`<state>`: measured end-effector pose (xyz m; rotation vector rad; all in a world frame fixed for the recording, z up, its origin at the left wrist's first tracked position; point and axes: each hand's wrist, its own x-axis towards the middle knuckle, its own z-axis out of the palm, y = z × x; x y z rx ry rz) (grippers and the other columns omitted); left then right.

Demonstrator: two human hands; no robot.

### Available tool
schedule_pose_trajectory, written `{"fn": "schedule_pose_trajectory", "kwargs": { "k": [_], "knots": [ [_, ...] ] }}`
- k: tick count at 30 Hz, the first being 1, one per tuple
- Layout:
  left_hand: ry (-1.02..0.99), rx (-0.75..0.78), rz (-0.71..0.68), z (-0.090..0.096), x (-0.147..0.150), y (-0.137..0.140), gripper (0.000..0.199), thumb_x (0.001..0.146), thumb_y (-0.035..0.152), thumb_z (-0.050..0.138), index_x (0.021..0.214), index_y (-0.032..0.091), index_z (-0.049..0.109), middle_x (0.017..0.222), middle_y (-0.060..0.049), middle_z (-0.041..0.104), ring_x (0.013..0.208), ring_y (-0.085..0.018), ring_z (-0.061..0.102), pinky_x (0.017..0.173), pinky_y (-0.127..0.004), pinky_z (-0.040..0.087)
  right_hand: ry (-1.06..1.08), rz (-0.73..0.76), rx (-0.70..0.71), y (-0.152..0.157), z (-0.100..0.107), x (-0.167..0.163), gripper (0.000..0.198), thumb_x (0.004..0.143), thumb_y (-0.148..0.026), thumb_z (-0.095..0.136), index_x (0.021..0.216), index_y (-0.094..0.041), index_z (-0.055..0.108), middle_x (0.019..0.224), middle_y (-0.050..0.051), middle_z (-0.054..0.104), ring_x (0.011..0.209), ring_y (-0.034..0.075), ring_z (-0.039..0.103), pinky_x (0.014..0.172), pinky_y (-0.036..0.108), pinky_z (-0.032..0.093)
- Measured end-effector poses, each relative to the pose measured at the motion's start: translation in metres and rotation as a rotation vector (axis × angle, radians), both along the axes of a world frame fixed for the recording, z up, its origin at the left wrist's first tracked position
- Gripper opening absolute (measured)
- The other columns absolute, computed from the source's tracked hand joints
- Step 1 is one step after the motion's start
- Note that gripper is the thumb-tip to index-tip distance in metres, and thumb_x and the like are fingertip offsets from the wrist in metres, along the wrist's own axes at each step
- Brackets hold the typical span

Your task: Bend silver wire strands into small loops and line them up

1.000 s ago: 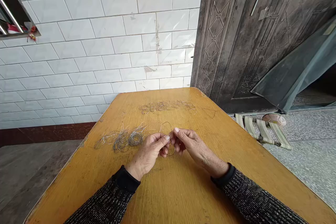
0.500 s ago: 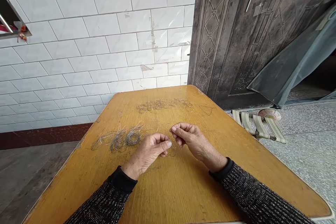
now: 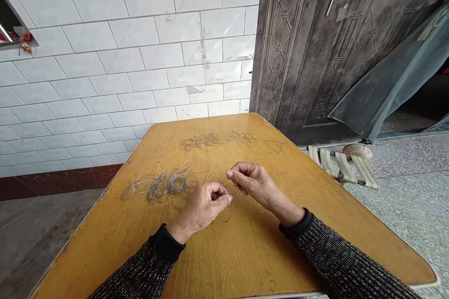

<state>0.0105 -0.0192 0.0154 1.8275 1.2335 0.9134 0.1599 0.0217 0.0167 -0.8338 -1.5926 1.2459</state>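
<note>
One tiled wall [image 3: 105,70]: white glazed blocks filling the upper left, with a dark red band [image 3: 59,181] along the foot
Table [image 3: 245,261]: yellow-brown wood with rounded corners, reaching to the wall and bearing all the wire
Door [image 3: 312,60]: dark, with raised diamond patterns, to the right of the wall
Floor [image 3: 414,210]: pale and speckled on the right, darker grey on the left
Curtain [image 3: 396,74]: grey-blue cloth slanting across the right side of the door
Window [image 3: 32,44]: cut off by the upper left edge; a pale bar and something red show inside, and a small red and orange ornament [image 3: 25,42] hangs at its corner
Stool [image 3: 345,168]: striped straps, on the floor right of the table; a pinkish rounded object [image 3: 358,151] is just beyond it
Left hand [image 3: 203,205]: over the table's middle, thumb and forefinger together, pinching a thin wire
Right hand [image 3: 257,187]: just beside the left, thumb and forefinger tips together; whether wire lies between them is too fine to tell
Loops [image 3: 212,139]: a row of thin rings, overlapping, towards the table's far end
Bundles [image 3: 157,189]: grey wire in tangled coils, left of the left hand, loose ends sticking up
Thin wire [image 3: 229,217]: at the left fingertips, part of its curve showing below that hand
</note>
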Motion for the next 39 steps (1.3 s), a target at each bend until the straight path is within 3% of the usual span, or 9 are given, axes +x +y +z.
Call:
{"fn": "schedule_pose_trajectory", "kwargs": {
  "k": [12,15,18,21,24,33,39],
  "knots": [
    [-0.166,0.011,-0.017,0.000,0.007,-0.006,0.019,0.067,0.024,0.054,0.053,0.016,0.046,0.055,0.003,0.044,0.053,-0.009,0.038,0.052,-0.023,0.030,0.088,0.041,-0.209,0.003,-0.011,-0.008,0.033,0.060,-0.043,0.065,0.052,-0.016,0.048,0.040,-0.008,0.043,0.030,0.002,0.033,0.032,0.017,0.024],
    [-0.225,-0.018,0.007,-0.002,0.005,-0.003,0.020,0.067,0.027,0.055,0.052,0.016,0.046,0.052,0.004,0.040,0.051,-0.009,0.034,0.051,-0.023,0.028,0.134,0.039,-0.218,0.003,-0.011,-0.008,0.034,0.064,-0.048,0.061,0.059,-0.015,0.051,0.040,-0.009,0.042,0.029,0.002,0.032,0.032,0.017,0.023],
    [-0.281,0.022,0.123,-0.003,0.001,0.002,0.022,0.069,0.030,0.054,0.053,0.016,0.047,0.051,0.005,0.038,0.050,-0.009,0.033,0.049,-0.022,0.027,0.174,0.023,-0.219,0.000,-0.009,-0.007,0.040,0.074,-0.054,0.048,0.076,-0.015,0.054,0.046,-0.007,0.047,0.030,0.003,0.037,0.033,0.017,0.026],
    [-0.313,0.121,0.258,-0.003,-0.003,0.007,0.022,0.070,0.031,0.054,0.055,0.016,0.050,0.052,0.004,0.042,0.050,-0.009,0.035,0.050,-0.022,0.029,0.082,0.166,-0.221,-0.005,-0.010,-0.008,0.044,0.076,-0.057,0.044,0.074,-0.014,0.053,0.053,-0.003,0.053,0.034,0.004,0.045,0.034,0.017,0.031],
    [-0.323,0.166,0.312,-0.004,-0.006,0.008,0.023,0.070,0.031,0.055,0.054,0.016,0.050,0.052,0.004,0.044,0.052,-0.010,0.038,0.051,-0.023,0.031,-0.024,0.356,-0.184,-0.010,-0.015,-0.012,0.034,0.072,-0.048,0.056,0.071,-0.014,0.052,0.058,-0.002,0.056,0.040,0.005,0.050,0.038,0.016,0.035],
    [-0.636,-0.153,0.217,-0.012,-0.004,0.011,0.027,0.067,0.031,0.059,0.049,0.016,0.046,0.043,0.006,0.040,0.042,-0.007,0.035,0.046,-0.022,0.027,0.005,0.407,-0.045,-0.009,-0.020,-0.016,0.022,0.072,-0.036,0.061,0.068,-0.014,0.059,0.065,-0.003,0.054,0.047,0.003,0.044,0.045,0.016,0.039],
    [-0.575,-0.213,0.211,-0.008,-0.010,0.012,0.026,0.065,0.038,0.064,0.060,0.014,0.055,0.053,0.003,0.049,0.048,-0.007,0.040,0.048,-0.021,0.030,-0.021,0.267,-0.149,-0.005,-0.019,-0.014,0.029,0.067,-0.043,0.063,0.067,-0.014,0.056,0.052,-0.005,0.051,0.038,0.003,0.043,0.037,0.016,0.034]
  ]
}}
